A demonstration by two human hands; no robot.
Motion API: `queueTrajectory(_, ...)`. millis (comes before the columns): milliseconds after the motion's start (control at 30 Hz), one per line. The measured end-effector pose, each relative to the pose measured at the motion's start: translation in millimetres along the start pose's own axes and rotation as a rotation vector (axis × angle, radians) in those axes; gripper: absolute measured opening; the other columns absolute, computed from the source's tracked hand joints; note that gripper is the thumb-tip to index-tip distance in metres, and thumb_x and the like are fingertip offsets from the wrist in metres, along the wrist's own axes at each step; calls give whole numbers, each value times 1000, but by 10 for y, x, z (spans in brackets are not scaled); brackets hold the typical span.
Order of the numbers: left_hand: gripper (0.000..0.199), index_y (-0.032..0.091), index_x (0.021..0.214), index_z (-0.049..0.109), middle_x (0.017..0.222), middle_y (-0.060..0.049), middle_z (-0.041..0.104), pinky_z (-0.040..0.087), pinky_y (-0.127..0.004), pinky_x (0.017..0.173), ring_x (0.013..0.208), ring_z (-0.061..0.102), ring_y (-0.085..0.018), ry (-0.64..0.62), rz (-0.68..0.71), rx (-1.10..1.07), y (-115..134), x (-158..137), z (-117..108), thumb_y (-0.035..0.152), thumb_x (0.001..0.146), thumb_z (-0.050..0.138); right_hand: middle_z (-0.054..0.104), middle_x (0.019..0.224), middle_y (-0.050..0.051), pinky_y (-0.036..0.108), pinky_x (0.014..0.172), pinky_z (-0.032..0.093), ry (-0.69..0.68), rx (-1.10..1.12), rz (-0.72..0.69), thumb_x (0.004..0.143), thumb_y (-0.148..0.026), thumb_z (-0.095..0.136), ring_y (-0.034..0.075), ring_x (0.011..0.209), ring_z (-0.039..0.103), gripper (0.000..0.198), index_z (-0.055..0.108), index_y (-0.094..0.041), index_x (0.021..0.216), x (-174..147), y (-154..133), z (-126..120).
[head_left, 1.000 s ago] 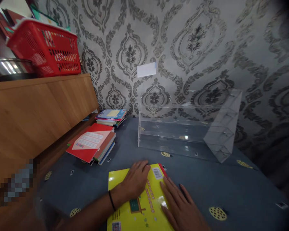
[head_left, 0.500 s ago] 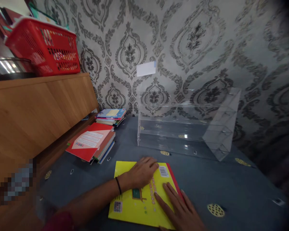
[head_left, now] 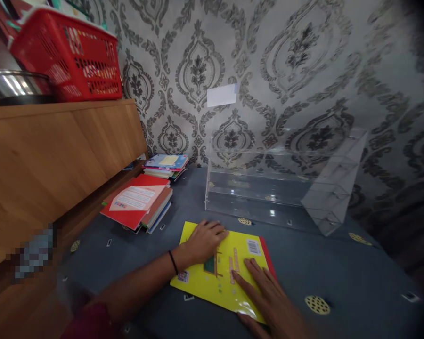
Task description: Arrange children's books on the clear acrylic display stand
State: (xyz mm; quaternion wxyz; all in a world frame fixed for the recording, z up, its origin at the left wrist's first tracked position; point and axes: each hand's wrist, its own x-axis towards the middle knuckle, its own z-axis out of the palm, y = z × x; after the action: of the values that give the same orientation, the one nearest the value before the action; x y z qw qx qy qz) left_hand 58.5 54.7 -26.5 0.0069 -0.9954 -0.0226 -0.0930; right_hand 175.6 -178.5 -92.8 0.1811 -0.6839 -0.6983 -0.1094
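Observation:
A yellow book [head_left: 233,296] with a red spine lies back cover up on the dark patterned cloth, its barcode toward the far right corner. My left hand [head_left: 205,241], a black band at the wrist, rests on the book's far left part with fingers stretched along the far edge. On the right part of the cover, my right hand [head_left: 265,287] lies with fingers spread and its thumb at the near edge. Glare shows on the cover beside that thumb. Beyond the book stands a clear tiered acrylic rack [head_left: 247,202].
A stack of books topped by a red one [head_left: 127,214] lies to the left, with a second book stack [head_left: 166,162] behind it. The wooden cabinet [head_left: 56,146] at left carries a red basket [head_left: 70,52] and a metal bowl [head_left: 17,84]. A patterned wall stands behind the rack.
The yellow book has shifted slightly right and turned, its left side moving away from me. Both hands have stayed on it. The view has also shifted a little.

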Motion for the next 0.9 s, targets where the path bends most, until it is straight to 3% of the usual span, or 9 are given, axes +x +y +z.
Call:
queueTrajectory(167, 41, 19, 136, 56, 142, -10, 61, 42, -45, 106, 135, 51, -26, -20, -225, -15, -202, -399, -29, 10, 97, 44, 28, 165, 2, 54, 110, 48, -70, 41, 27, 95, -53, 56, 34, 147, 37, 67, 32, -41, 157, -26, 23, 7)
queueTrajectory(300, 45, 19, 136, 58, 142, -11, 60, 42, -45, 108, 135, 52, -26, 3, -343, -68, -248, -556, -44, 6, 95, 45, 34, 162, 7, 54, 110, 48, -93, 22, 2, 94, -57, 56, 35, 145, 39, 67, 39, -36, 155, 24, 62, 4)
queueTrajectory(433, 44, 18, 133, 61, 139, -12, 62, 44, -44, 107, 131, 55, -25, 34, -378, -114, -225, -547, -56, 4, 94, 45, 45, 156, 11, 50, 114, 45, -164, 41, -30, 97, -59, 51, 33, 144, 42, 62, 49, -27, 150, 397, 8, 12)
queueTrajectory(633, 43, 19, 132, 61, 137, -11, 63, 46, -44, 106, 129, 55, -25, 37, -373, -88, -211, -527, -63, 7, 95, 44, 40, 157, 20, 52, 117, 38, -187, 68, 13, 102, -58, 38, 32, 146, 38, 69, 47, -10, 150, 1136, -59, 198)
queueTrajectory(733, 44, 19, 133, 60, 139, -10, 62, 46, -44, 107, 130, 54, -25, 30, -369, -76, -225, -537, -42, 6, 95, 42, 43, 157, 17, 49, 118, 38, -160, 59, 63, 102, -59, 34, 30, 145, 40, 69, 46, -11, 150, 1201, -16, 260)
queueTrajectory(900, 45, 19, 134, 59, 140, -11, 61, 45, -45, 106, 131, 53, -26, 21, -378, -88, -241, -535, -19, 6, 94, 45, 46, 154, 18, 49, 118, 37, -125, -42, 161, 102, -61, 25, 30, 144, 42, 73, 49, -9, 148, 963, 177, 250)
